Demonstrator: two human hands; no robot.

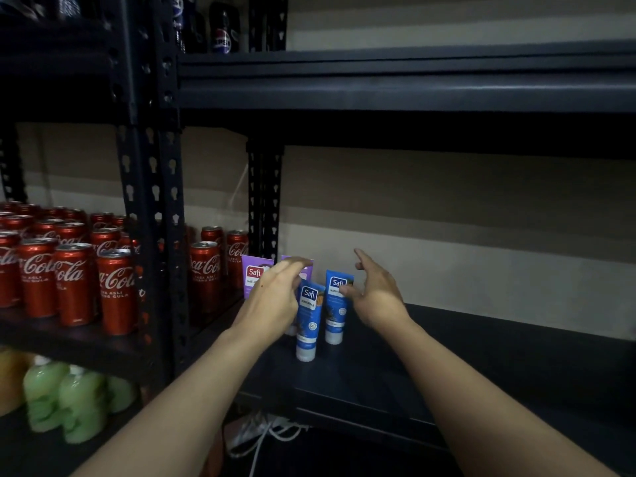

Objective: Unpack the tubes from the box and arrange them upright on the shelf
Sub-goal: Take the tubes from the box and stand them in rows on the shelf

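Front blue Safi tube (309,318), rear blue Safi tube (335,315): upright on black shelf (481,356) (caps down), between the grips. Left grip (275,297): relaxed, empty, partly masking purple Safi tubes (254,275). Right grip (375,290): splayed, empty, thumb at the rear tube.

Shelf (481,356): dark metal, tubes gathered at its left end.
Front blue tube (309,321): stood upright on its white cap.
Rear blue tube (336,304): set upright just behind, to the right — cap down too.
Purple tubes (254,275): two, stood upright at the back — partly hidden.
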